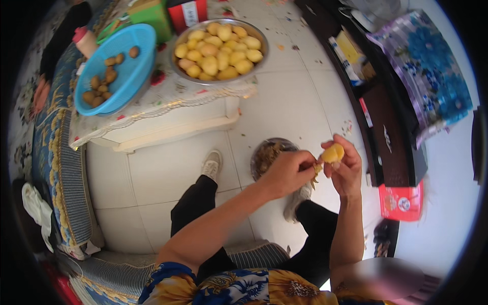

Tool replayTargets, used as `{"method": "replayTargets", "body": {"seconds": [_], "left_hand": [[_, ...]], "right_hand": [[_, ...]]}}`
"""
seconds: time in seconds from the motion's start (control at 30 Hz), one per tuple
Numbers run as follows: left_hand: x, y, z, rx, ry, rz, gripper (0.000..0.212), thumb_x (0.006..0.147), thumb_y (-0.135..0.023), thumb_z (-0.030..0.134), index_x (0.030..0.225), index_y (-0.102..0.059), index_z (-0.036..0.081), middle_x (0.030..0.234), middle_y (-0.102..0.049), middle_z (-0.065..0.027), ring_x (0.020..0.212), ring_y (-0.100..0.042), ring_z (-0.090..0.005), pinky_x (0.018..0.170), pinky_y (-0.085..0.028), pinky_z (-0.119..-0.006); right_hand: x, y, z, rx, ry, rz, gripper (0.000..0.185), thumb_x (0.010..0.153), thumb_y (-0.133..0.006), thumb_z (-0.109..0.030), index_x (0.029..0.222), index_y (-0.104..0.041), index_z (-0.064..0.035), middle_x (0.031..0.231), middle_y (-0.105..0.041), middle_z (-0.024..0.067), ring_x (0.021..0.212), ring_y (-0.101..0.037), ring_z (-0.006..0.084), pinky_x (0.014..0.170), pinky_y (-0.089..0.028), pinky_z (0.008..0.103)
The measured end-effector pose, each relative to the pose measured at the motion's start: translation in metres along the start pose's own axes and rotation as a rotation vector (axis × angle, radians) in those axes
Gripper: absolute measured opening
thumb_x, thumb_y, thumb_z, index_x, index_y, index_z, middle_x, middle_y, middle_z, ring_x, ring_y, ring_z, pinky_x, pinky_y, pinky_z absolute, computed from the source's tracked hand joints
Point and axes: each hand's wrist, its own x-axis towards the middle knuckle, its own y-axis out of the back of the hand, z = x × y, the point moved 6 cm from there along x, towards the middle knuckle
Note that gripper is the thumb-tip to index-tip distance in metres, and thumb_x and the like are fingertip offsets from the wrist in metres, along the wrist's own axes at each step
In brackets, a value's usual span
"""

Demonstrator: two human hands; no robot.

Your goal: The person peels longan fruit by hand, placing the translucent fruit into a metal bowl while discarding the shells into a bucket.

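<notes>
Held up by my right hand (pixel 347 167) is a peeled yellow potato (pixel 332 153), gripped in the fingertips. Thumb and fingers of my left hand (pixel 288 171) pinch a strip of potato peel (pixel 316 172) that dangles close beside the potato. Partly behind my left hand, a round bowl (pixel 252 162) of brown peelings (pixel 268 152) stands on the floor near my feet. Farther forward, a metal bowl (pixel 219 81) heaped with peeled potatoes (pixel 223 47) rests on a low table. To its left, a tilted blue plastic basket (pixel 133 82) contains several brown unpeeled potatoes (pixel 99 89).
A flowered cloth (pixel 167 89) covers the low table. Green (pixel 150 17) and red (pixel 187 15) boxes stand behind the bowls, near a pink-capped bottle (pixel 84 41). A dark cabinet (pixel 392 141) lines the right side. Another person's hand (pixel 40 95) shows by the patterned sofa (pixel 72 175).
</notes>
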Motion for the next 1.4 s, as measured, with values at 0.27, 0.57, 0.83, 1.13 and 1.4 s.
{"method": "replayTargets", "body": {"seconds": [0.27, 0.57, 0.83, 1.13, 1.4], "left_hand": [[-0.006, 0.007, 0.003, 0.503, -0.095, 0.028, 0.015, 0.083, -0.054, 0.013, 0.084, -0.059, -0.001, 0.080, -0.065, -0.0149, 0.077, -0.063, -0.0330, 0.067, -0.049, -0.043], [-0.008, -0.014, -0.017, 0.841, -0.049, -0.202, 0.015, 0.083, -0.050, 0.008, 0.089, -0.063, 0.001, 0.092, -0.065, -0.0172, 0.088, -0.065, -0.0329, 0.072, -0.054, -0.042], [-0.009, -0.018, -0.020, 0.901, -0.070, -0.202, 0.009, 0.081, -0.057, 0.004, 0.089, -0.061, 0.001, 0.094, -0.065, -0.0155, 0.088, -0.067, -0.0295, 0.073, -0.055, -0.039], [-0.015, -0.010, -0.006, 0.899, -0.137, -0.173, 0.004, 0.080, -0.060, 0.003, 0.082, -0.061, -0.001, 0.085, -0.066, -0.0168, 0.077, -0.069, -0.0287, 0.063, -0.056, -0.038], [-0.017, -0.012, -0.010, 0.850, -0.131, -0.219, 0.004, 0.080, -0.059, 0.001, 0.076, -0.059, 0.000, 0.079, -0.065, -0.0165, 0.072, -0.069, -0.0275, 0.060, -0.055, -0.039]], "right_hand": [[0.015, -0.006, 0.004, -0.069, 0.008, 0.028, 0.051, 0.080, -0.055, 0.008, 0.131, -0.051, -0.0011, 0.113, -0.062, 0.0191, 0.083, -0.064, 0.0212, 0.057, -0.049, 0.0231], [0.117, -0.070, -0.001, -0.192, -0.088, -0.126, 0.043, 0.085, -0.054, 0.005, 0.127, -0.052, 0.0003, 0.109, -0.063, 0.0184, 0.082, -0.065, 0.0218, 0.058, -0.047, 0.0234], [0.214, -0.156, -0.005, -0.559, -0.096, -0.326, 0.035, 0.086, -0.058, -0.001, 0.122, -0.058, -0.0026, 0.095, -0.064, 0.0064, 0.075, -0.061, 0.0107, 0.055, -0.042, 0.0214], [0.253, -0.213, 0.011, -0.789, -0.129, -0.521, 0.034, 0.086, -0.062, -0.004, 0.119, -0.060, -0.0033, 0.092, -0.062, 0.0018, 0.072, -0.057, 0.0064, 0.058, -0.041, 0.0193], [0.290, -0.241, 0.026, -1.004, 0.086, -0.522, 0.033, 0.086, -0.062, -0.004, 0.120, -0.061, -0.0084, 0.103, -0.064, 0.0064, 0.082, -0.060, 0.0128, 0.079, -0.051, 0.0256]]}}
